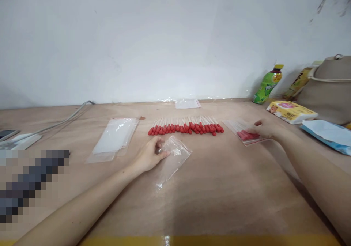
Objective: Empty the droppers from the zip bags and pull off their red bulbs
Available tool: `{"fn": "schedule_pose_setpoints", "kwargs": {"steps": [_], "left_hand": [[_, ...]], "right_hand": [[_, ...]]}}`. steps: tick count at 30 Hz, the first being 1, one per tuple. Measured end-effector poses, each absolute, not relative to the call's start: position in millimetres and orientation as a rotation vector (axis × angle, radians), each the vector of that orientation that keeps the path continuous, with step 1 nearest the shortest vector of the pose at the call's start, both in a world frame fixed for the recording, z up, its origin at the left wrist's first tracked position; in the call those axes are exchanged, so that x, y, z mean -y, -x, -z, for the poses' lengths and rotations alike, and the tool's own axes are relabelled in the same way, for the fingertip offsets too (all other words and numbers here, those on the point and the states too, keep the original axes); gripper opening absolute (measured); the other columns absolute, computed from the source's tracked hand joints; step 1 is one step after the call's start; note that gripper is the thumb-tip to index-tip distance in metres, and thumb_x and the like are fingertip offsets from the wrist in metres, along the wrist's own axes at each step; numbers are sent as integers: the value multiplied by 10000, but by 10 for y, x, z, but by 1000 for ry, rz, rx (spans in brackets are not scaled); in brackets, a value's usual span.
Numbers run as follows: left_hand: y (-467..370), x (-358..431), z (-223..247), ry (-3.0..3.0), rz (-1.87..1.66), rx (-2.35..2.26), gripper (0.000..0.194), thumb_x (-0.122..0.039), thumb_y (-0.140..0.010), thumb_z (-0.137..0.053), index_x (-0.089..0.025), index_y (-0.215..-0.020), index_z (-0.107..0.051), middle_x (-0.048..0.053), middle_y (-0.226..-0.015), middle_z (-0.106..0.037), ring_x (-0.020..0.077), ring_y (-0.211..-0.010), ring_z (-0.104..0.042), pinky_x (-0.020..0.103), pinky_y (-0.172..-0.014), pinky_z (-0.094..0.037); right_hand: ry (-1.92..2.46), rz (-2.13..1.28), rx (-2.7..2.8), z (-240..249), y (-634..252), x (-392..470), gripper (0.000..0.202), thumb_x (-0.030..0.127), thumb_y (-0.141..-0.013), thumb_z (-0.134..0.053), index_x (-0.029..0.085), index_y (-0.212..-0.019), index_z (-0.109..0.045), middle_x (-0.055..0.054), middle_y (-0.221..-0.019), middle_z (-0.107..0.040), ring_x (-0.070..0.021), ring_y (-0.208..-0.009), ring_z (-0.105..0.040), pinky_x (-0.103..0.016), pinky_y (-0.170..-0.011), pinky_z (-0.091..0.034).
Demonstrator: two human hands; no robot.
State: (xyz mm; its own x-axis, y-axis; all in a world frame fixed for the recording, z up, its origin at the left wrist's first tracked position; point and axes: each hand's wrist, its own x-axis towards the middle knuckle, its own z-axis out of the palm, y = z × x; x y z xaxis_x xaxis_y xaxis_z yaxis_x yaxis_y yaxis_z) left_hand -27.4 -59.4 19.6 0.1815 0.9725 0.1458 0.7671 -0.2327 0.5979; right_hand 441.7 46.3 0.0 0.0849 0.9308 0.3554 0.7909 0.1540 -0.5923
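My L hand [149,155] has its thumb on a clear bag [175,156], just in front of the red-tipped stick row [181,128]; can't tell if it's a closed pinch. R hand [264,129], thumb & fingers spread, is on a bag w/ red-tipped sticks inside [246,135], just R of the row. Flat bag stack [113,138] lies L of the row, green bottle [267,85] & yellow pack [292,111] beyond R.

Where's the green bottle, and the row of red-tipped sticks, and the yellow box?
Green bottle [266,87]: head view, on its label.
Red-tipped sticks [183,128]: head view, on the red tips.
Yellow box [294,110]: head view, on its top.
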Motion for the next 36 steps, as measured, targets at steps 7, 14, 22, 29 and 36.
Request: {"fn": "schedule_pose_setpoints", "kwargs": {"steps": [7, 14, 22, 29, 36], "left_hand": [[492, 459, -549, -1919, -697, -1499, 298, -437, -647, -641, -162, -698, -540, -26, -616, -515, 108, -540, -496, 228, -501, -390], [1685, 100, -831, -1667, -1187, -2064, 357, -476, -655, -646, -188, -826, -522, 3, -739, -586, 156, -601, -549, 283, -507, -429], [2293, -83, -427, -1794, -949, -2464, 532, -567, -558, -636, -182, -899, -502, -27, -699, -575, 283, -826, -615, 411, -717, -449], [1068, 273, -818, -2458, -1096, -2045, 483, -524, -821, -423, -137, -1101, -496, 56, -1076, -531, 263, -1056, -489, 439, -903, -388], [127, 825, -418, -2768, -520, -952, 374, -319, -897, -413, -227, -1259, -436, 56, -1379, -368, 191, -1286, -316, 353, -1051, -323]], "right_hand": [[2108, -565, 1610, -155, -4313, -328, 290, 411, -536, -718, 198, -425, -556, -86, -453, -573, -191, -400, -501, -350, -413, -368], [1649, -695, 1393, -925, -4029, 81, 257, 452, -618, -695, 221, -660, -591, -39, -618, -617, -146, -527, -556, -301, -502, -430], [952, -1607, 1866, -652, -2630, 399, 337, 358, -583, -763, 167, -773, -561, 17, -699, -630, -85, -595, -563, -206, -543, -421], [877, -1774, 2087, -294, -2041, 182, 344, 372, -590, -749, 137, -784, -590, 10, -703, -629, -95, -642, -579, -232, -622, -444], [913, -452, 2245, -311, -1973, 318, 148, 286, -740, -629, 195, -855, -610, -44, -875, -629, -181, -858, -545, -347, -800, -381]]}}
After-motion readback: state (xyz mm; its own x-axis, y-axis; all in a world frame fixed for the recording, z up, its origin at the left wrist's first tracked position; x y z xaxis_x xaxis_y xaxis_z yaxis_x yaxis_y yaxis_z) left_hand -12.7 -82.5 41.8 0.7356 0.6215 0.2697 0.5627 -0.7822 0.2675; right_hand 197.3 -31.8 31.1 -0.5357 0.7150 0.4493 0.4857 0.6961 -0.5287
